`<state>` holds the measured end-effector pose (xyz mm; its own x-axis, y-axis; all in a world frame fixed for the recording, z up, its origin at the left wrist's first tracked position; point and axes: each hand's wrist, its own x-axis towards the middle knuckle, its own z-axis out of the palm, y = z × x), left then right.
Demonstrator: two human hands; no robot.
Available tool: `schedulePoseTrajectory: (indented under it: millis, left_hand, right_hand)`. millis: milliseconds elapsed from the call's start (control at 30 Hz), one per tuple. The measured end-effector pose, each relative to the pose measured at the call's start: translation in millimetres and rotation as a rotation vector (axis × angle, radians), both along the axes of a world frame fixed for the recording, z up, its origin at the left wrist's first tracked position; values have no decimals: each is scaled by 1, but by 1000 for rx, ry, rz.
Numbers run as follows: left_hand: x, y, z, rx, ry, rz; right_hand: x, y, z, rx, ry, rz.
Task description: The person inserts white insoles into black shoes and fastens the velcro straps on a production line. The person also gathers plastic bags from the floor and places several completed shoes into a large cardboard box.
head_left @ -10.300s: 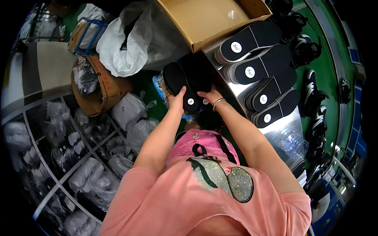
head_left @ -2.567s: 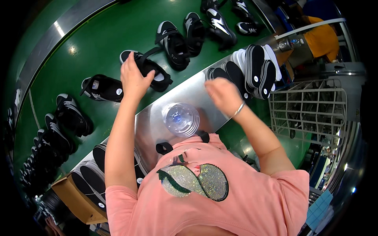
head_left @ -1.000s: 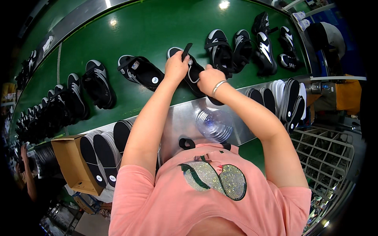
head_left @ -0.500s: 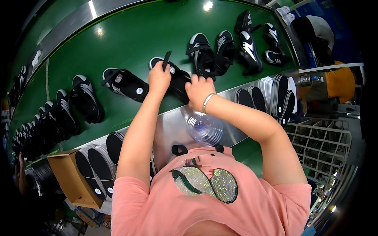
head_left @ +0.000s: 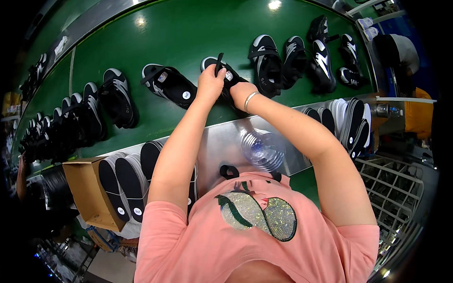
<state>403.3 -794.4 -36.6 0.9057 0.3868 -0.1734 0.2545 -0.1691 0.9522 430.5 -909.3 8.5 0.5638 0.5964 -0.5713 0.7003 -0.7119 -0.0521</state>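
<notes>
The left grip (head_left: 210, 86) pinches the strap (head_left: 220, 61) of one black shoe (head_left: 231, 79), toe away-left, long axis diagonal; right grip (head_left: 242, 95): fingers hidden, cannot tell. Six shoes (head_left: 265, 66) rightward.

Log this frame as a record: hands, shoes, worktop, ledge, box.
left_hand: left hand, gripping the strap of a black-and-grey shoe
right_hand: right hand, at the same shoe's opening, fingertips hidden
left_neighbour: stickered shoe
right_neighbour: upright-toed shoe row starts with black shoe
worktop: green, under the shoes
ledge: metal, with clear plastic container, insole stacks
box: open cardboard, beside stacks
</notes>
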Motion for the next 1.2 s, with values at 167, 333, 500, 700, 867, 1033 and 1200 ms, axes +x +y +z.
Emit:
schedulePoseTrajectory:
  millis: [167,333,500,700,867,1033,1200]
  left_hand:
    - [4,0,-1,50,14,5]
    - [0,-4,14,121,-8,27]
    - [1,-10,17,211,-86,62]
    - [-4,-14,20,178,-51,149]
    - [-8,-15,27,181,10,116]
    - [-9,-9,29,204,-36,-47]
    - [-9,-2,35,82,15,-52]
  right_hand:
    - [25,19,8,-293,310,184]
    - [3,20,4,-155,23,-222]
    - [6,7,-6,-208,-91,235]
    - [-12,-9,45,-104,123,183]
    - [-8,-27,4,-67,151,174]
    - [15,-27,-4,861,1021,-1022]
    - [7,-14,-18,952,792,-1107]
